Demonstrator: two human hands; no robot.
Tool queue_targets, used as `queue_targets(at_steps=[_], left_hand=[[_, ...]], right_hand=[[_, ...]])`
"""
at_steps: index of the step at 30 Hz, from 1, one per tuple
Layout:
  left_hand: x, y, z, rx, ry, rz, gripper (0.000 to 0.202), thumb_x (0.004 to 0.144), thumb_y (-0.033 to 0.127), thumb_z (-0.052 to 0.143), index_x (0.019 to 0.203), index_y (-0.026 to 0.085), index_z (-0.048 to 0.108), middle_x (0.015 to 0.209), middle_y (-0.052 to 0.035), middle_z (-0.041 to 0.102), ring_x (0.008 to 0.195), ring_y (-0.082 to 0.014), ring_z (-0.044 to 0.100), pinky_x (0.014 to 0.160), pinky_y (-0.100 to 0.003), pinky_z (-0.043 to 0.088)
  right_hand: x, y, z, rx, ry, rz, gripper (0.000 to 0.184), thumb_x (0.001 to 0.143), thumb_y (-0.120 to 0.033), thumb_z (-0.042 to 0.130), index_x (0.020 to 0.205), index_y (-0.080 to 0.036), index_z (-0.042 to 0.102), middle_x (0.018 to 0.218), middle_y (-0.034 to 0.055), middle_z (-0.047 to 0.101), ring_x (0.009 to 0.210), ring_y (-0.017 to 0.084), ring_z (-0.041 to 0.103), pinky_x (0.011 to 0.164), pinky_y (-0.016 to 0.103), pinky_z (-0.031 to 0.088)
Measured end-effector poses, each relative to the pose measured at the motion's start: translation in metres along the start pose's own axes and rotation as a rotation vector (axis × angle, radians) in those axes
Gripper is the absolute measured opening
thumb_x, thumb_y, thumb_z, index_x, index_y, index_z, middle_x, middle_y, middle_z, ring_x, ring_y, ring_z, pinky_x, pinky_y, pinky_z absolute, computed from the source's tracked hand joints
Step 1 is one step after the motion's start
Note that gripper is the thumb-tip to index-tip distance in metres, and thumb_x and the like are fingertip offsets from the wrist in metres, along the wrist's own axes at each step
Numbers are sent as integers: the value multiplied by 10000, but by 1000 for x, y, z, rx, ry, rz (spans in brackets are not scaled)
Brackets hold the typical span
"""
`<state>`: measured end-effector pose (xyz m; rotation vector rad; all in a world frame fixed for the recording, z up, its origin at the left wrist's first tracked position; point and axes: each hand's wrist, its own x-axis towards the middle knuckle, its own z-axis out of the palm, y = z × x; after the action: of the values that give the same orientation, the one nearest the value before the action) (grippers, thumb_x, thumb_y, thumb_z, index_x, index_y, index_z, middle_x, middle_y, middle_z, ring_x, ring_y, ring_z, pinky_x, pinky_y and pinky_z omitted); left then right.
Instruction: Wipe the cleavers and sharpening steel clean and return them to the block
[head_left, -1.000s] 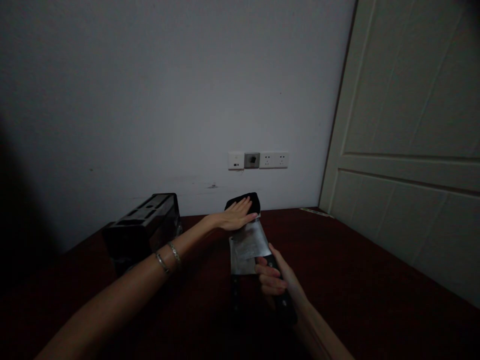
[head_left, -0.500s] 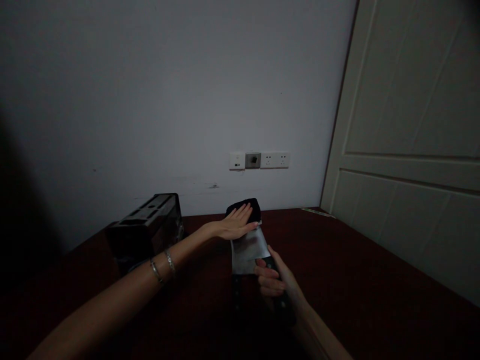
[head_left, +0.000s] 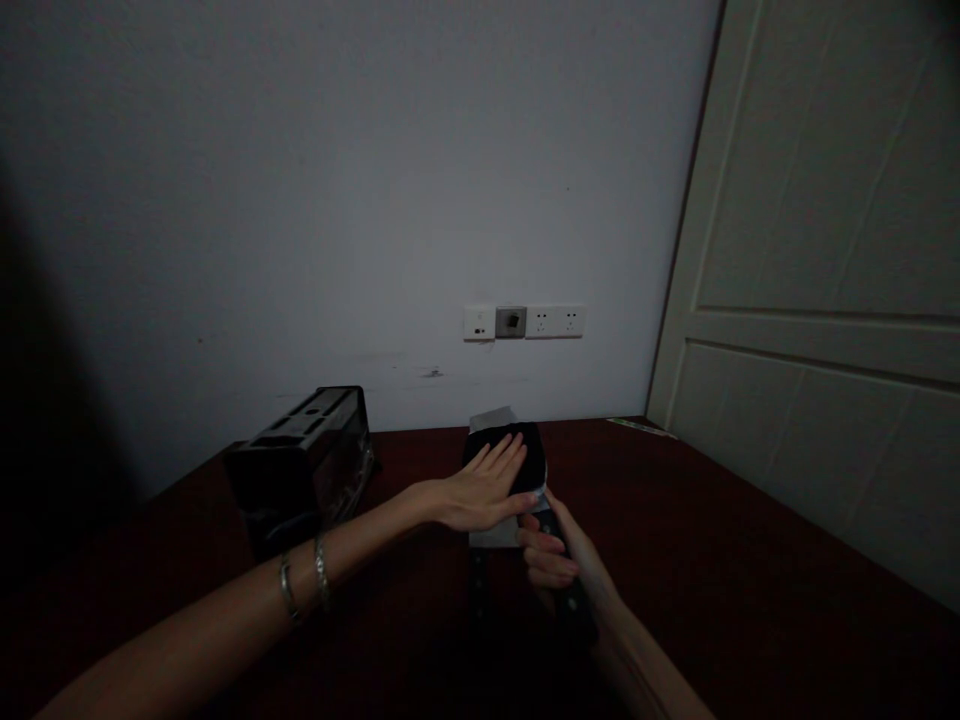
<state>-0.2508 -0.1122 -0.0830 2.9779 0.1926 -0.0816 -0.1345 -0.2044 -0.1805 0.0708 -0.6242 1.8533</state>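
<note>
Head view has the left hand (head_left: pixel 480 495) spread flat on a black cloth (head_left: pixel 534 458) across the cleaver (head_left: pixel 541 503), while the right hand (head_left: pixel 553 560) grips its handle (head_left: pixel 576 605), presumably to steady it against that palm, over another cleaver (head_left: pixel 495 538) on the table (head_left: pixel 675 540).

A person's left hand (head_left: pixel 480 495) lies flat on a black cloth (head_left: pixel 531 460) over a cleaver (head_left: pixel 491 419) — right hand (head_left: pixel 583 560) gripping its handle (head_left: pixel 576 607) — with a black rack (head_left: pixel 281 465) at left.
</note>
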Motion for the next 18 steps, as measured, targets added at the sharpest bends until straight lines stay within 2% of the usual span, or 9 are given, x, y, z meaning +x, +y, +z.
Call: queue_targets(at_steps=[4, 8, 13, 18], left_hand=[[-12, 12, 1, 15, -31, 74, 759, 877, 554, 56, 1388, 0, -35, 1459, -161, -120, 1328, -209, -158, 1093, -410, -5], [-25, 22, 0, -22, -72, 142, 751, 878, 554, 70, 1392, 16, -30, 1462, -151, -113, 1330, -199, -153, 1093, -407, -12], [-34, 27, -6, -76, -122, 178, 759, 880, 554, 98, 1391, 1, 0, 1464, -159, -88, 1335, -201, -135, 1092, -406, -9], [-35, 26, -11, -109, -159, 187, 728, 893, 529, 125, 1397, 16, 15, 1472, -149, -53, 1341, -193, -114, 1094, -401, -10]], right_hand=[[-2, 2, 1, -36, 10, -21, 328, 761, -367, 622, 582, -106, 536, 395, -118, 344, 254, -19, 163, 253, 87, 221], [-6, 4, 0, -118, 87, -40, 465, 745, -436, 616, 445, -147, 410, 315, -111, 292, 257, -8, 160, 268, 88, 242], [-8, 4, 4, -208, 246, -35, 537, 686, -530, 628, 402, -166, 354, 268, -106, 259, 251, 3, 141, 260, 100, 259], [-7, 5, 17, -252, 342, -38, 559, 642, -571, 644, 394, -163, 354, 268, -108, 256, 248, -3, 140, 248, 91, 256]])
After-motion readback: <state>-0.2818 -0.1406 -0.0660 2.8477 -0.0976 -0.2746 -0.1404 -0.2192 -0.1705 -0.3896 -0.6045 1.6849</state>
